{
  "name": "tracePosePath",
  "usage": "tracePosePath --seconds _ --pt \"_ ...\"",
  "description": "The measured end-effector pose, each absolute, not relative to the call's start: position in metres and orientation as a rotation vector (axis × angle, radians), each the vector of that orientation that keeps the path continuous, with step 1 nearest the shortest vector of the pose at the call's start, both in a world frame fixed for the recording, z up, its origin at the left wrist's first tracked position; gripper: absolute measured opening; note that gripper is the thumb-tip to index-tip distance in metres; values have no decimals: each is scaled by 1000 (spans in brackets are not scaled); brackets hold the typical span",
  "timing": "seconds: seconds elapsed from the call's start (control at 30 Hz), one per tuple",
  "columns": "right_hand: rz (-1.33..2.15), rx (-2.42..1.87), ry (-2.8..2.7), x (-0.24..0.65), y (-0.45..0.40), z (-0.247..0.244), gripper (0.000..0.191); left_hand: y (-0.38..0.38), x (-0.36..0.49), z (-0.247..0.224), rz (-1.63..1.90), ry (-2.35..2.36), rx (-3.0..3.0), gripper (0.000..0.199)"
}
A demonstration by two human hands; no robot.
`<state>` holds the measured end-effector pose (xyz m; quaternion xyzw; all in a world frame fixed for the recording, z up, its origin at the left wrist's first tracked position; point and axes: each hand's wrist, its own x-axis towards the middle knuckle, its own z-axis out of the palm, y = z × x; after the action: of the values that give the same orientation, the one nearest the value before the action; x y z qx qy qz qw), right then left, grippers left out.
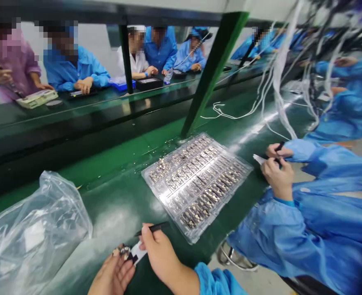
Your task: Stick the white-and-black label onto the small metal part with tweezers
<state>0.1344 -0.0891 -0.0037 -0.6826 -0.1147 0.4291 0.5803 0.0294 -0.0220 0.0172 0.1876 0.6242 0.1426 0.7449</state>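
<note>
Left grip cups small shiny metal parts; right grip pinches slim black stick-shaped tool. Slack cupping could spill parts onto dark-green desk.

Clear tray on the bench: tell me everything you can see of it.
The tray looks like clear, thin plastic, roughly rectangular, with rows of moulded compartments. Many hold small metal-looking parts, silvery, dark and gold; some are heaped near its far left edge. A bright glare band crosses it, hiding detail there. It lies flat and uncovered on the green bench, one corner pointing toward the wearer, beyond their right hand. No hand appears to touch it.
</note>
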Motion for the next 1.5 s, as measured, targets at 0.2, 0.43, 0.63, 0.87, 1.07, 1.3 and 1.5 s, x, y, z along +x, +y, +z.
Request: tracePosePath --seconds 0.2,0.43,0.63,0.87,1.07,1.3,1.5 --pt "977 -1764 -381 135 -96 -1 77 -32 22 26 357 1273 354 26" --pt "989 -1784 -206 142 -110 -11 70 -30 19 26 390 1220 271 29" --pt "947 -1823 -194 137 -126 -5 55 -34 19 30 408 1218 239 29" --pt "943 -1898 -485 142 -133 -1 39 -32 29 30 446 1210 278 30" --pt "759 -1983 -639 141 -129 0 33 -31 45 28 495 1170 285 29" --pt "801 -1978 -699 136 -133 -13 30 -22 48 20 480 1164 226 24" --pt "747 -1982 -747 134 -132 -13 27 -21 47 22 484 1169 215 23"
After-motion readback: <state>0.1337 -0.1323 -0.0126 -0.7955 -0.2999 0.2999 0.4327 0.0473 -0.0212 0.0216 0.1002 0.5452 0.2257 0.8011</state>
